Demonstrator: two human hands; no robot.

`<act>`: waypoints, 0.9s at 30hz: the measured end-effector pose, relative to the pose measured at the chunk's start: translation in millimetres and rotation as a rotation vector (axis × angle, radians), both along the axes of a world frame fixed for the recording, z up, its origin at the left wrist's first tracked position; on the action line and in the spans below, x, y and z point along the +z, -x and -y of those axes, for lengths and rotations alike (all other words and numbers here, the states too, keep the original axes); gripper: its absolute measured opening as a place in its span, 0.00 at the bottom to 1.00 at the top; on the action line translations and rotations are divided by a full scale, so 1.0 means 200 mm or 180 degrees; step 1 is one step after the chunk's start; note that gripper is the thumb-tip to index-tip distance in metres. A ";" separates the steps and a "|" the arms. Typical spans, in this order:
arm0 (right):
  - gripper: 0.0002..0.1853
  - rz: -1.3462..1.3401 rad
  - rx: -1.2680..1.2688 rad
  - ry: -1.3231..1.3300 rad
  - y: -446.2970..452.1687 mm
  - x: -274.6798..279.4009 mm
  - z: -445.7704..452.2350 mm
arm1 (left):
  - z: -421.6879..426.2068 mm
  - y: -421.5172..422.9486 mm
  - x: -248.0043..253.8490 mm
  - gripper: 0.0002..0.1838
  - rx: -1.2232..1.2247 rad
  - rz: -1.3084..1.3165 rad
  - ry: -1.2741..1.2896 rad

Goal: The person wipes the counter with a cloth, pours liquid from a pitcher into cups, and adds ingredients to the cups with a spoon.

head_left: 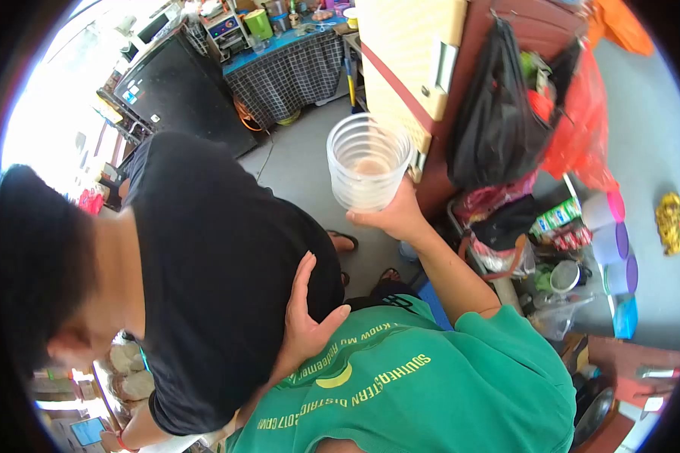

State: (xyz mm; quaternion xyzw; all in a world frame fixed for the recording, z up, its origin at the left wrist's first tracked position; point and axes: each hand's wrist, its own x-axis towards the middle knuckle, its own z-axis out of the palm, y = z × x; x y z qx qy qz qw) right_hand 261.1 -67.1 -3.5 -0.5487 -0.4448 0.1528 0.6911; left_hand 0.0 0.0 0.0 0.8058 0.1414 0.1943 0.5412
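Observation:
My right hand (393, 215) grips a stack of clear round plastic tubs (355, 181), raised in front of me with their open tops up. The tubs are nested, so several rims show one inside another. Against the side of a person in a black shirt (219, 249) rests my left hand (310, 325), its fingers stretched out and its thumb apart, holding nothing. That person stands close on my left, bent over, with one hand low at the left near a phone-like screen (88, 431).
Ahead, a cream door (408, 53) stands beside hanging black (499, 113) and red bags (582, 121). Tubs with purple lids (619, 241) line the right side. A black fridge (181, 98) and a cloth-draped table (287, 75) are at the back left.

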 end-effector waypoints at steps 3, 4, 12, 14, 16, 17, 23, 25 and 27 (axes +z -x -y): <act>0.43 -0.0345 0.0094 0.0324 -0.34 0.00 -0.22 | -0.07 -0.22 0.00 0.46 0.0449 -0.0095 0.0274; 0.43 -0.0414 -0.0047 0.0278 -0.39 0.00 -0.30 | -0.09 -0.24 0.02 0.45 0.0563 -0.0246 0.0210; 0.41 -0.0283 -0.0309 0.0753 -0.72 -0.06 -0.57 | -0.25 -0.46 0.06 0.48 0.1112 -0.0294 0.1440; 0.41 -0.0286 -0.0457 0.0708 -0.78 -0.09 -0.57 | -0.29 -0.56 0.06 0.47 0.1298 -0.0195 0.1366; 0.41 -0.0224 -0.0523 0.0765 -0.81 -0.10 -0.56 | -0.34 -0.64 0.03 0.46 0.1461 -0.0141 0.1275; 0.41 -0.0190 -0.0624 0.0788 -0.83 -0.10 -0.55 | -0.37 -0.68 -0.03 0.44 0.1578 -0.0182 0.0960; 0.44 0.0176 -0.0724 0.0863 -0.87 -0.01 -0.50 | -0.59 -0.95 -0.51 0.36 0.2575 -0.0160 0.0485; 0.45 0.0271 -0.0735 0.0879 -0.90 -0.01 -0.51 | -0.64 -0.98 -0.64 0.34 0.2932 0.0004 0.0981; 0.46 0.0361 -0.0723 0.0868 -0.92 -0.01 -0.51 | -0.68 -0.96 -0.73 0.33 0.3388 0.0404 0.0985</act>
